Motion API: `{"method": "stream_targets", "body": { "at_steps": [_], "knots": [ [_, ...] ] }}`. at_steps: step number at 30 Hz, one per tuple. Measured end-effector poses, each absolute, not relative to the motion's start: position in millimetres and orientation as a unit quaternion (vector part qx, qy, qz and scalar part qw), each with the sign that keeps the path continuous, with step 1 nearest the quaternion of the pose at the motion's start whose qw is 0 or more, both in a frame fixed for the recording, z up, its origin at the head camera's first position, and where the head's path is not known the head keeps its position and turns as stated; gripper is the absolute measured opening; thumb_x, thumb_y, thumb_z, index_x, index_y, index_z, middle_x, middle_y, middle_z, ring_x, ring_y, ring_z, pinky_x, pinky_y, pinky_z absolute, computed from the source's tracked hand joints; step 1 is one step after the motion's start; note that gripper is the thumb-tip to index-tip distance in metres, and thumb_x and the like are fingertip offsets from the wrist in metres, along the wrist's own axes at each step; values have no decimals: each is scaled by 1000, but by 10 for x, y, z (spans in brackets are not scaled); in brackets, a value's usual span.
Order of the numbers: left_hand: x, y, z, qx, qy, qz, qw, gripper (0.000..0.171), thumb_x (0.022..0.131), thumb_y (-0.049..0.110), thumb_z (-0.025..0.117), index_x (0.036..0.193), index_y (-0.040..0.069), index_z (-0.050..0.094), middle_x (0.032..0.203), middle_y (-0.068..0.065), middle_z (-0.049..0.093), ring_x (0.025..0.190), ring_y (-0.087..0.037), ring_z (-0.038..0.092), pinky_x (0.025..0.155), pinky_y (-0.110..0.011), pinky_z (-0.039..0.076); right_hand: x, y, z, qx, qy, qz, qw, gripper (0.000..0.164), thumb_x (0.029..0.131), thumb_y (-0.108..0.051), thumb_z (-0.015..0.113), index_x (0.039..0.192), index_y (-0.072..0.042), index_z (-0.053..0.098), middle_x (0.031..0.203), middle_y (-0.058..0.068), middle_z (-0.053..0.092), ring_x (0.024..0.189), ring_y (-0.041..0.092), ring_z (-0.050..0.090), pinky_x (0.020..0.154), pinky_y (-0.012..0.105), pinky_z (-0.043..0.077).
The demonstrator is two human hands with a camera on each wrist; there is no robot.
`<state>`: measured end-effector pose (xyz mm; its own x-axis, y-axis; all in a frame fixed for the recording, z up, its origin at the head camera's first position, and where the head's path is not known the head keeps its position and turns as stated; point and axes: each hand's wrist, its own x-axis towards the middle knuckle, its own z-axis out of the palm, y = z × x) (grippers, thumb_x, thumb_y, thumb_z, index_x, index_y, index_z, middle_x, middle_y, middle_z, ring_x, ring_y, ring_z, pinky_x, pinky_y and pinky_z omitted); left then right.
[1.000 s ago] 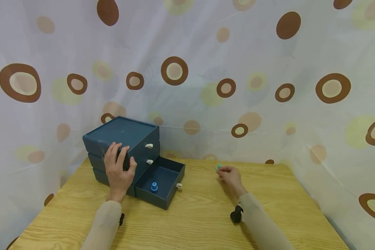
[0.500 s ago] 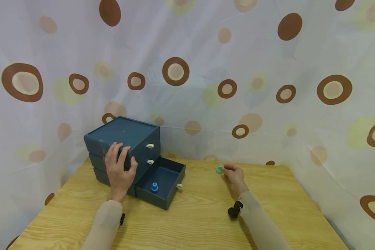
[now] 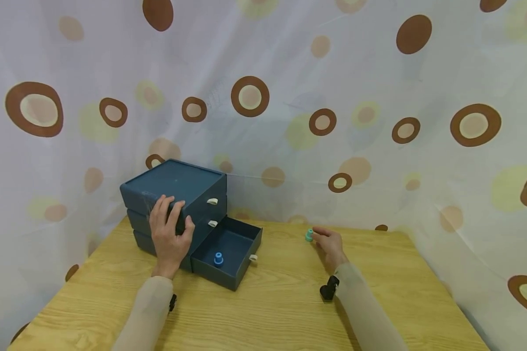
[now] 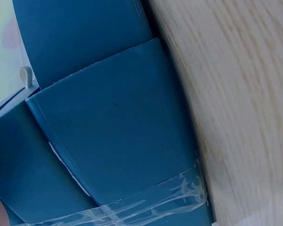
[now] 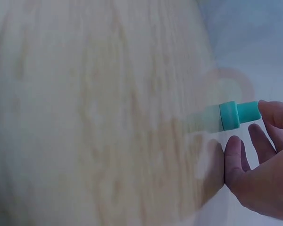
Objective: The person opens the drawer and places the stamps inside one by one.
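Note:
In the head view my left hand [image 3: 169,241] rests with spread fingers on the near upper edge of a dark blue drawer unit [image 3: 180,180]. The unit's side fills much of the left wrist view. Its bottom drawer [image 3: 238,280] is pulled out, and a small blue stepped peg [image 3: 218,259] stands inside. My right hand [image 3: 331,246] is at a teal stepped peg [image 3: 309,236], upright on the wooden table. In the right wrist view one fingertip appears to touch the narrow top of the teal peg [image 5: 230,116], while the other fingers are apart from it.
The wooden table [image 3: 272,312] reaches to a patterned curtain [image 3: 281,151] at its back and sides. Pale loop tabs [image 3: 212,201] mark the drawer fronts. Clear tape [image 4: 132,207] wraps the unit's side. A black wrist device [image 3: 329,288] sits on my right sleeve.
My right hand held the teal peg, moved slightly right off it, and is back close against its top. The left hand and drawer stay put; the head view has shifted slightly.

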<state>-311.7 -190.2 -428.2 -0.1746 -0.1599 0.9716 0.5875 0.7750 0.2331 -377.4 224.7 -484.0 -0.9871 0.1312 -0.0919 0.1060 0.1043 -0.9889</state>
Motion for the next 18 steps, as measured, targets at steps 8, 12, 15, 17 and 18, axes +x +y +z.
{"method": "stream_targets", "body": {
  "at_steps": [8,12,15,17,18],
  "knots": [
    [-3140,-1896,-4264,-158,-696,-301,633,36,87,22,57,117,7,69,128,-20,60,131,-41,47,112,-58,30,-3798,2246,-4835,-67,-780,622,10,41,95,-15,62,133,0,58,136,20,53,118,31,52,102,45,45],
    [-3148,-1896,-4268,-159,-690,-301,639,35,87,22,57,116,6,69,127,-21,60,130,-42,48,112,-59,31,-3811,2248,-4833,-54,-792,608,8,41,93,-16,66,129,1,59,126,17,61,114,29,56,97,42,48],
    [-3143,-1898,-4275,-158,-692,-299,638,35,88,22,57,116,6,69,127,-21,60,130,-42,48,112,-58,30,-3808,2233,-4839,-48,-793,608,2,38,91,-15,68,125,2,60,118,14,66,109,27,59,94,40,48],
    [-3137,-1901,-4275,-156,-694,-297,636,35,88,23,57,116,6,69,127,-21,60,130,-42,47,112,-58,30,-3802,2218,-4845,-43,-794,607,1,35,90,-13,69,121,2,61,113,13,68,107,26,61,94,39,47],
    [-3133,-1904,-4275,-155,-696,-296,636,35,88,23,57,116,6,69,127,-21,60,130,-42,47,112,-58,30,-3798,2209,-4849,-38,-794,607,-2,34,90,-12,69,119,2,60,112,14,68,106,27,62,94,40,47]
  ]
}}
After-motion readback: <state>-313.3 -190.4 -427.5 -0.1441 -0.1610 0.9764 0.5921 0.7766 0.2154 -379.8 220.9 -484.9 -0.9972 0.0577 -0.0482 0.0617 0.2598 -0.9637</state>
